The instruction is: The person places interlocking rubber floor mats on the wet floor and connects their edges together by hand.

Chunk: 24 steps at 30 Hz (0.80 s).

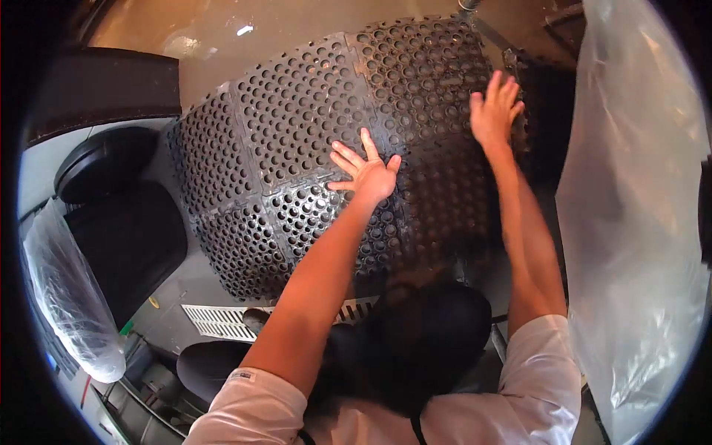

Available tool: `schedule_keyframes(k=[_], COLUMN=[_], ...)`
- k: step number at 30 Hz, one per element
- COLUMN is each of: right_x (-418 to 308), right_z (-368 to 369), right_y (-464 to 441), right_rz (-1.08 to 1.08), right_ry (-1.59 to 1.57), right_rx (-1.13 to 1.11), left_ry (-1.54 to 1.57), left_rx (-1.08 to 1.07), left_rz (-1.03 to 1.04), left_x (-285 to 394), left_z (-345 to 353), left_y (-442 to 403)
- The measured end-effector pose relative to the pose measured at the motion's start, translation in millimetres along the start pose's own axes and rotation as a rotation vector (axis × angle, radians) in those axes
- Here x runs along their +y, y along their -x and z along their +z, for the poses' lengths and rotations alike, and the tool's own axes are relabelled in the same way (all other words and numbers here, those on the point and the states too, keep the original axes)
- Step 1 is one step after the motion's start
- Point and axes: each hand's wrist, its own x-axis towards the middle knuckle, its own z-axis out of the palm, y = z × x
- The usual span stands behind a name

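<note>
A black rubber mat (297, 111) with round holes, made of interlocking square tiles, spreads across the floor in front of me. Over its middle, near where several tiles meet, is my left hand (367, 174), fingers spread and holding nothing. My right hand (495, 115) is at the mat's right edge, its fingers stretched out and nothing in it. Whether either palm presses on the rubber cannot be made out. The lower right tiles are in shadow.
Clear plastic sheeting (630, 208) hangs at the right. A round black seat (107, 163) and a plastic-wrapped item (70, 289) are at the left. Below the mat runs a white slotted drain grate (215, 321). The brown floor (215, 37) beyond looks wet.
</note>
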Motion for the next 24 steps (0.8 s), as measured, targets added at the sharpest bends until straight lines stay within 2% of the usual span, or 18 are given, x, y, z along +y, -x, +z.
schedule_keyframes(k=[2, 3, 7, 11, 14, 18, 22, 24], right_x=[-29.9, -11.4, -12.8, -15.1, -70.0, -70.4, -77.5, -74.0], right_z=[-3.8, 33.9, 25.2, 15.2, 4.7, 17.0, 21.2, 20.3], right_y=[-5.9, -12.4, -13.8, 16.6, 45.6, 39.4, 39.2, 46.4], right_rz=[-0.009, 0.027, -0.076, -0.090, -0.167, -0.116, -0.018, 0.003], right_ry=[0.157, 0.115, 0.076, -0.080, 0.034, 0.126, 0.179, 0.086], right_rx=[-0.141, 0.082, -0.063, 0.061, -0.169, -0.104, -0.153, -0.149], left_ry=[0.003, 0.020, -0.033, -0.032, -0.022, 0.008, 0.011, 0.003], left_rx=[0.018, 0.024, -0.047, -0.047, -0.067, 0.052, 0.010, -0.008], left_rz=[0.020, 0.022, -0.009, -0.011, -0.036, 0.000, -0.013, -0.027], left_x=[2.1, 2.4, 6.8, 3.7, 6.1, 5.0, 7.6, 6.6], left_z=[1.2, 1.4, -10.7, -6.6, -8.6, -2.7, -8.1, -10.7], left_y=[-6.8, -6.1, 1.3, 0.7, -1.2, 5.2, 6.9, 3.8])
